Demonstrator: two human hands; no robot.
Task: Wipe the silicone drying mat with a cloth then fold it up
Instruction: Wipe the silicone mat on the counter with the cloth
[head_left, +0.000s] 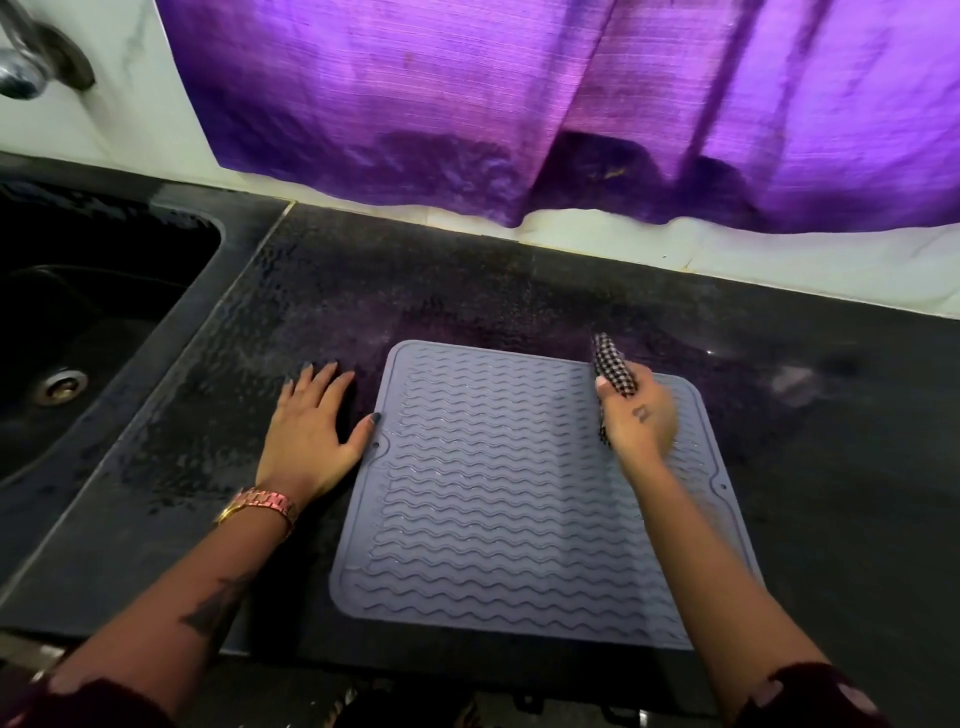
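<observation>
Best done in long, overlapping strokes along the wavy ridges, pressing the cloth flat so it reaches the grooves, while pinning the mat's edge against sliding.

Right hand, right of centre in the frame: fingers curled around a bunched black-and-white checked cloth, gripping it over the mat's upper right part; slightly blurred, so contact between cloth and mat cannot be told.

Left hand, left of centre: spread flat, palm down on the dark speckled stone counter, thumb tip touching the mat's left edge, holding nothing.

Between them, centre and lower centre: grey rectangular silicone drying mat with wavy ridges, lying flat and unfolded.

Far left: black sink with metal drain. Across the top: purple curtain.
</observation>
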